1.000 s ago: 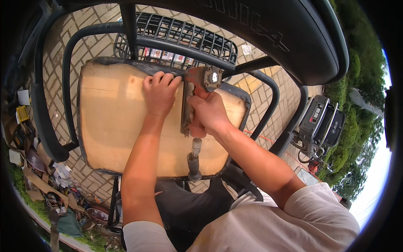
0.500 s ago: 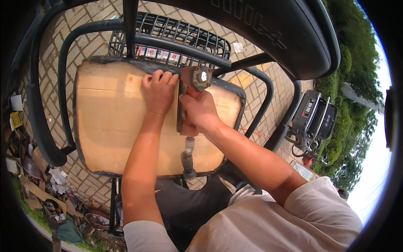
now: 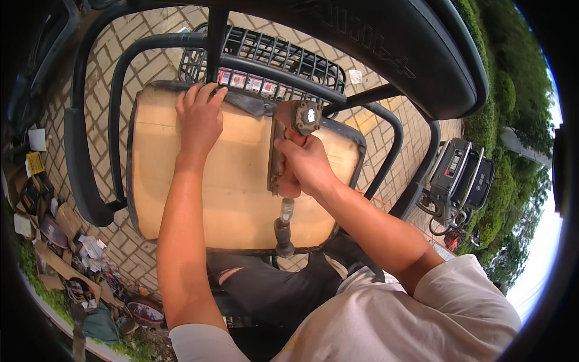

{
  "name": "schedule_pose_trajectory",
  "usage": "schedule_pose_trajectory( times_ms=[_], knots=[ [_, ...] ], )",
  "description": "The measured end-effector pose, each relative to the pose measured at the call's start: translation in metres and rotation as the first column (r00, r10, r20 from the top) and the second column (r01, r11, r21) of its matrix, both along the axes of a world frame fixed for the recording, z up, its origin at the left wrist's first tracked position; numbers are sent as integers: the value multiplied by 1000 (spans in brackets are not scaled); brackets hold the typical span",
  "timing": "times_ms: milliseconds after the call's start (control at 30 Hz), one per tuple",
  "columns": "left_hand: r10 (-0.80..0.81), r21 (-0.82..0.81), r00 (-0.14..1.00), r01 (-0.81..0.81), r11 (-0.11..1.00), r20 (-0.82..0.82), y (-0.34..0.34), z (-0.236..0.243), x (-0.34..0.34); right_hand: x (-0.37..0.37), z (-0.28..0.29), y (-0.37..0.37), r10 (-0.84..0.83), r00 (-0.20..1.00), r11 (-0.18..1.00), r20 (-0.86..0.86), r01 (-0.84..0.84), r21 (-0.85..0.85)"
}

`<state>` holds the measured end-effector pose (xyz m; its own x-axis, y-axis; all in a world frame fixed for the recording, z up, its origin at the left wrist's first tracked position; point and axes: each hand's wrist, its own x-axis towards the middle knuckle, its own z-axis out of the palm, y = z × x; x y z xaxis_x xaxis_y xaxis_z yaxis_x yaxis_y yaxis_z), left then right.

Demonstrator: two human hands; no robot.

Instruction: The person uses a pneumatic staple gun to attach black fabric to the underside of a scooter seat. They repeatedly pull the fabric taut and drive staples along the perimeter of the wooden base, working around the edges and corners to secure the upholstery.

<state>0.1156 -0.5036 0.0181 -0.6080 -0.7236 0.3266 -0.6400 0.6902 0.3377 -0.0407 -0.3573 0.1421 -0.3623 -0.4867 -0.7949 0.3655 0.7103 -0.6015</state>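
Right hand (image 3: 306,163) has its grip round the stapler (image 3: 275,159), over the board (image 3: 235,181); left hand (image 3: 201,120) touches the cover (image 3: 246,102) (pinched or not, I cannot tell), whose slack could cause a crease.

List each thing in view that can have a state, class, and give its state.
Wooden panel: bare face up.
Dark cover: folded over the panel's far edge.
Left hand: fingers at that edge, on the cover.
Right hand: closed around the red tool.
Red tool: held, head near the far edge.
Hose fitting: attached to the tool's near end.
Dark trousers: torn on one leg.
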Motion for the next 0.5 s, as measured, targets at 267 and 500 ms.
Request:
schedule_pose_trajectory(
  times_ms=[267, 500],
  knots=[
    [-70, 76, 997, 73, 994, -30, -1, -29, 17, 28, 17, -38, 119, 990, 986, 80, -108, -130],
    [-58, 57, 976, 71, 996, -209, 3, -11, 4, 32, -4, -43, 86, 993, 987, 86, -73, -144]
  ],
)
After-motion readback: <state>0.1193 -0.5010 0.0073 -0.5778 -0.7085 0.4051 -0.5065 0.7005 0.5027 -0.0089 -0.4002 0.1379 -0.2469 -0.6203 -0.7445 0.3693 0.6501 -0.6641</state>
